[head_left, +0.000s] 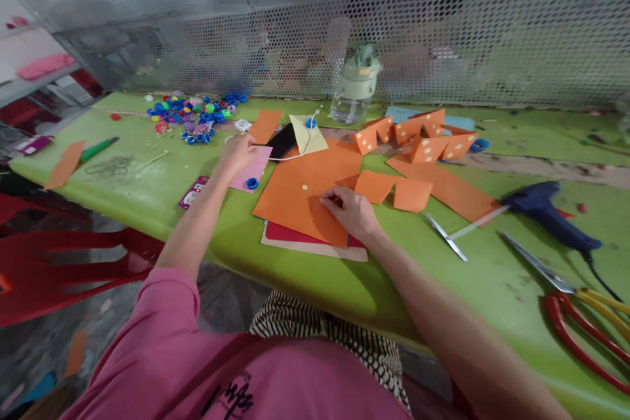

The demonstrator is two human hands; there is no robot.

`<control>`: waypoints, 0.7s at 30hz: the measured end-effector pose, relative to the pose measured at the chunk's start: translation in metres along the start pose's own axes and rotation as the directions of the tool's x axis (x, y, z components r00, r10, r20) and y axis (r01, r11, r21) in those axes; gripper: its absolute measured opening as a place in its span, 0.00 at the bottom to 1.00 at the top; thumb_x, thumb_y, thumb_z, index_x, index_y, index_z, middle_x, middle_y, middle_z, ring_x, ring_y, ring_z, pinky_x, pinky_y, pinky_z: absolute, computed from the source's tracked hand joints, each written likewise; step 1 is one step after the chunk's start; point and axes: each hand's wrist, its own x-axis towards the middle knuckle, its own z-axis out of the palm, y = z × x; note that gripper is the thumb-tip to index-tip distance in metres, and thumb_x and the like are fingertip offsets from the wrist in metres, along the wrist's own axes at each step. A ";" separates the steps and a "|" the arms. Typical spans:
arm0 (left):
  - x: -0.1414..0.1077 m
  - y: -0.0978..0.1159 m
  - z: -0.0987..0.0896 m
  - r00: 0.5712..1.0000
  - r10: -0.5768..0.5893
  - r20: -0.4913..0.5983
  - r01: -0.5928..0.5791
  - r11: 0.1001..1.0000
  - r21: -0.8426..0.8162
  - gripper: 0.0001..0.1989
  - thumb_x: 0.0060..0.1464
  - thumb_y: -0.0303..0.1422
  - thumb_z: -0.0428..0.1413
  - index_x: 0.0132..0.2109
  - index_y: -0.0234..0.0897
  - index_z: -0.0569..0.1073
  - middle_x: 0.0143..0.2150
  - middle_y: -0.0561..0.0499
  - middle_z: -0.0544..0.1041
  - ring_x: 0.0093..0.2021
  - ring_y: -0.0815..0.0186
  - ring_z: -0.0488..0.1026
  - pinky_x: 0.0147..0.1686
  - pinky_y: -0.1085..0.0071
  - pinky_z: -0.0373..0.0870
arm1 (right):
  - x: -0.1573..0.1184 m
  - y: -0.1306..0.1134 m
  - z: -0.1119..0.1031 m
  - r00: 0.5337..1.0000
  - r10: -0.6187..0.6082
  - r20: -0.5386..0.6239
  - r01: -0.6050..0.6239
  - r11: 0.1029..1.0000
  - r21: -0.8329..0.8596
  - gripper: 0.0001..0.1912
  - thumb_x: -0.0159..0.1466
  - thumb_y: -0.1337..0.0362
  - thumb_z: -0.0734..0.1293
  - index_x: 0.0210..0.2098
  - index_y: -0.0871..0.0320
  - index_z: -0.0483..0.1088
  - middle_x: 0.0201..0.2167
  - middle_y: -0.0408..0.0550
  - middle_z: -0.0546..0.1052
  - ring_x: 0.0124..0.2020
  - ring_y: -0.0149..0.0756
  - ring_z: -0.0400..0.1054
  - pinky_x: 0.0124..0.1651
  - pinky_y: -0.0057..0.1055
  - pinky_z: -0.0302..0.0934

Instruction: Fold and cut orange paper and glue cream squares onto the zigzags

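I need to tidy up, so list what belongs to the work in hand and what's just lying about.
Likely in the work:
orange sheet below the right hand
pale dot on it
folded orange paper with similar dots
perhaps glue gun and scissors, neither in hand

Probably just lying about:
bottle
dark phone-like slab
colourful heap

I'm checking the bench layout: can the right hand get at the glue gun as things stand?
Probably yes: the right hand has the glue gun on its own side, nothing covering it, though scissors lie nearby.
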 end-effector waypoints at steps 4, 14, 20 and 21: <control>0.017 0.035 0.012 0.999 0.035 0.036 -0.035 0.999 0.007 0.28 0.61 0.41 0.58 0.63 0.30 0.68 0.61 0.36 0.75 0.63 0.52 0.70 0.63 0.62 0.62 | -0.001 0.000 0.000 1.000 -0.003 -0.003 0.003 1.000 -0.025 0.05 0.64 0.62 0.67 0.33 0.53 0.74 0.36 0.47 0.82 0.33 0.37 0.73 0.35 0.32 0.62; -0.037 0.007 -0.021 0.992 -0.032 0.120 0.004 0.975 0.221 0.20 0.63 0.32 0.52 0.59 0.29 0.72 0.58 0.34 0.76 0.60 0.48 0.73 0.60 0.57 0.67 | -0.002 -0.001 0.001 1.000 0.000 0.019 0.001 0.999 -0.034 0.05 0.66 0.65 0.66 0.35 0.54 0.75 0.39 0.48 0.82 0.35 0.36 0.73 0.36 0.31 0.61; -0.079 -0.007 -0.034 0.986 -0.009 0.164 -0.037 0.961 0.274 0.24 0.65 0.41 0.51 0.59 0.28 0.73 0.54 0.32 0.78 0.57 0.45 0.75 0.57 0.55 0.70 | -0.007 -0.009 0.000 0.999 0.047 0.025 -0.044 0.994 -0.096 0.04 0.66 0.63 0.68 0.37 0.53 0.75 0.40 0.46 0.82 0.38 0.36 0.74 0.37 0.29 0.60; -0.078 -0.003 -0.035 0.988 0.011 0.155 -0.053 0.962 0.267 0.24 0.65 0.41 0.51 0.60 0.29 0.72 0.55 0.33 0.78 0.57 0.46 0.75 0.58 0.55 0.70 | -0.007 -0.009 0.000 0.998 0.055 0.025 -0.052 0.993 -0.109 0.04 0.66 0.63 0.68 0.37 0.53 0.75 0.40 0.45 0.82 0.38 0.35 0.74 0.37 0.29 0.61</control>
